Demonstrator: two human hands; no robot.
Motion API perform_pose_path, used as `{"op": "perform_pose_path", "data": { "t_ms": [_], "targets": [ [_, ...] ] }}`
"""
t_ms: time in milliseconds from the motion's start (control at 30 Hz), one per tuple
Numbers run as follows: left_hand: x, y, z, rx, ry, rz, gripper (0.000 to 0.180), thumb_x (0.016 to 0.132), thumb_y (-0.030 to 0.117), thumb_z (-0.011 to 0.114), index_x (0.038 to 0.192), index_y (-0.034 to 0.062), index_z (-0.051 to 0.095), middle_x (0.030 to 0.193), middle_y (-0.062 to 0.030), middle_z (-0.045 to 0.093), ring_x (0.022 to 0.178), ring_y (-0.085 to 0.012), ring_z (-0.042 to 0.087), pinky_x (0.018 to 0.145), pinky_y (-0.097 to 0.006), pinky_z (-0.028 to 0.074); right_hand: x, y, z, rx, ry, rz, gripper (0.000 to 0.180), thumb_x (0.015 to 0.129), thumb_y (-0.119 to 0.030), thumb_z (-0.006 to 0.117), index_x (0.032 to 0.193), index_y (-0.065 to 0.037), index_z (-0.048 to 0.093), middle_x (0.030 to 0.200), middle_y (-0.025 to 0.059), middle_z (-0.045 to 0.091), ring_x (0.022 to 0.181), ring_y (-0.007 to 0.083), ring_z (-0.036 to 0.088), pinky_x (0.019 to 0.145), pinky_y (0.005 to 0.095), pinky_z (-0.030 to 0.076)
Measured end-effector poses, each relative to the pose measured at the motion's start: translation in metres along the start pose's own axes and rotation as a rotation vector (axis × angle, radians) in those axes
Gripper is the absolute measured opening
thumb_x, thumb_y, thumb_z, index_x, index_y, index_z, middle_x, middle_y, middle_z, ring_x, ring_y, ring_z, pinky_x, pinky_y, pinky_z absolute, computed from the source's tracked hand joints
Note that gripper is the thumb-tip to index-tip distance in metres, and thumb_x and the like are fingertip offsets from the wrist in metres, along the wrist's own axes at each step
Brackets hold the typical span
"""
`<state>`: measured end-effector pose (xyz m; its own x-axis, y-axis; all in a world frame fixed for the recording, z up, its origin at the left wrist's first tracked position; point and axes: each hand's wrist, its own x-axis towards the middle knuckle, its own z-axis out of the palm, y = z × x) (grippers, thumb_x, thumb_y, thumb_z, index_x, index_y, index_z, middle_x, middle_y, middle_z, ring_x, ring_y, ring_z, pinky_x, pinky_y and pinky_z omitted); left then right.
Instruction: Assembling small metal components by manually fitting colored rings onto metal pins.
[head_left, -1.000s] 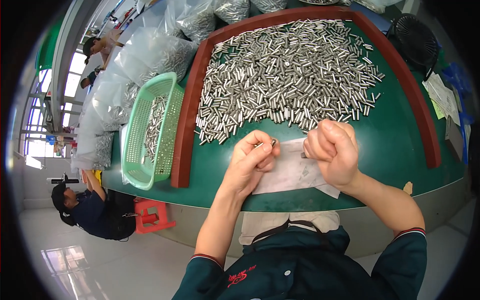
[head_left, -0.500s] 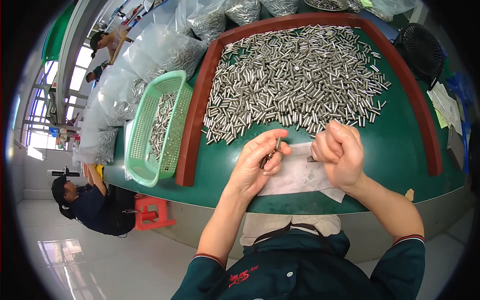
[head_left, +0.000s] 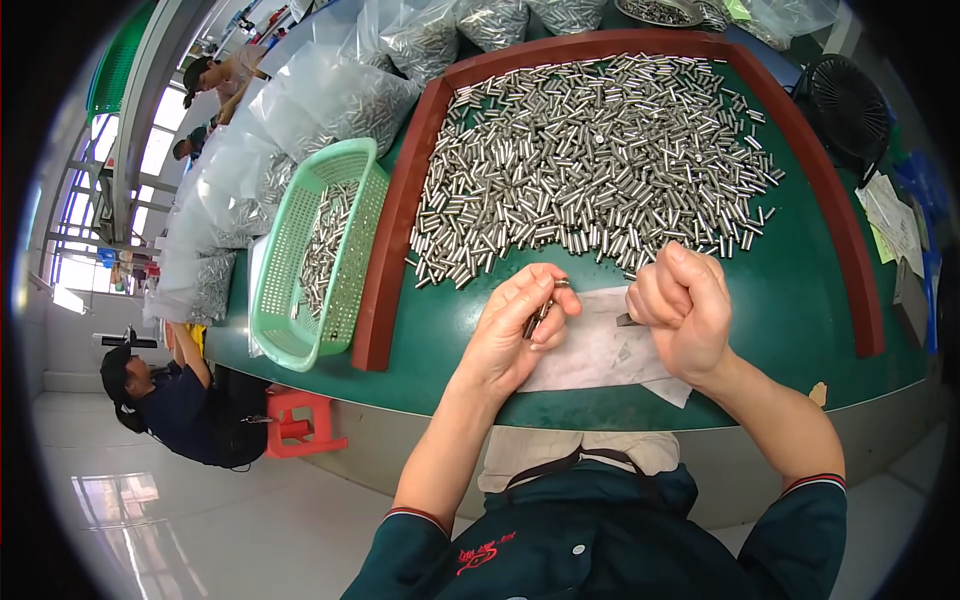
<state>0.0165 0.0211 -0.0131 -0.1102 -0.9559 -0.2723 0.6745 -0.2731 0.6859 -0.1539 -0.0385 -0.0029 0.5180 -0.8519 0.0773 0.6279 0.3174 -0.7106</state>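
Several short metal pins (head_left: pixel 537 319) lie in the curled fingers of my left hand (head_left: pixel 503 335), with one more pinched at the thumb and fingertip, its round end showing. To its right, my right hand (head_left: pixel 690 315) is closed in a fist. A small dark metal tip (head_left: pixel 627 320) pokes out from the fist's left side; the rest is hidden. Both hands hover over a white cloth (head_left: pixel 585 360) at the table's near edge. Beyond them spreads a large heap of metal pins (head_left: pixel 600 150) on the green tabletop (head_left: pixel 460 330).
A dark red frame (head_left: pixel 392 220) borders the heap on three sides. Left of it stands a green basket (head_left: pixel 275 290) with pins inside. Filled plastic bags (head_left: pixel 335 95) line the back left. A black fan (head_left: pixel 845 105) stands at right. A person (head_left: pixel 190 405) sits at far left.
The pin at my left fingertips has tilted, so its round end now shows. My right fist has hardly moved.
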Motion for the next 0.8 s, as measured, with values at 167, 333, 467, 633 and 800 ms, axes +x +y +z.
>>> {"op": "perform_pose_path", "data": {
  "t_ms": [167,333,467,633,800],
  "targets": [
    [-0.004,0.001,-0.002,-0.072,-0.044,0.056,0.014,0.089,0.017,0.043,0.093,0.0062,0.05,0.058,0.001,0.038,0.044,-0.0042,0.026,0.04,-0.017,0.021,0.0,-0.001,0.001,0.006,-0.012,-0.006,0.042,0.087,-0.02,0.036,0.047,-0.01,0.025,0.04,-0.0012,0.026,0.039,0.0073,0.018,0.04,0.0239,0.018],
    [-0.042,0.061,-0.002,0.691,0.383,0.675,0.009,0.089,0.015,0.043,0.089,0.0073,0.048,0.056,0.0062,0.032,0.047,-0.0021,0.026,0.041,-0.018,0.019,0.0,0.0,0.0,0.006,0.009,0.012,0.042,0.086,-0.019,0.037,0.047,-0.011,0.025,0.04,-0.0017,0.026,0.038,0.0072,0.018,0.04,0.0238,0.018],
    [-0.065,0.119,-0.022,1.595,0.968,1.124,0.011,0.087,0.009,0.045,0.087,-0.0011,0.05,0.068,0.0005,0.046,0.056,-0.0045,0.035,0.048,-0.019,0.029,0.0,0.0,0.001,-0.008,-0.003,0.013,0.042,0.086,-0.019,0.036,0.047,-0.011,0.025,0.04,-0.0018,0.026,0.039,0.0071,0.018,0.04,0.0236,0.018],
    [-0.066,0.144,-0.063,1.941,0.865,0.787,0.015,0.081,0.014,0.054,0.091,0.0031,0.054,0.094,-0.0105,0.056,0.085,-0.022,0.053,0.077,-0.029,0.039,0.0,-0.001,0.002,-0.006,0.002,0.01,0.042,0.087,-0.018,0.036,0.047,-0.011,0.024,0.04,-0.0017,0.026,0.039,0.007,0.017,0.04,0.0236,0.018],
    [-0.037,0.103,-0.034,1.981,0.842,1.013,0.012,0.068,0.012,0.064,0.078,0.0059,0.059,0.082,-0.0083,0.058,0.08,-0.0248,0.052,0.075,-0.036,0.037,0.0,0.001,0.0,-0.005,0.001,0.013,0.042,0.087,-0.018,0.036,0.047,-0.01,0.024,0.04,-0.0015,0.026,0.039,0.007,0.017,0.04,0.0237,0.018]
  ]
}}
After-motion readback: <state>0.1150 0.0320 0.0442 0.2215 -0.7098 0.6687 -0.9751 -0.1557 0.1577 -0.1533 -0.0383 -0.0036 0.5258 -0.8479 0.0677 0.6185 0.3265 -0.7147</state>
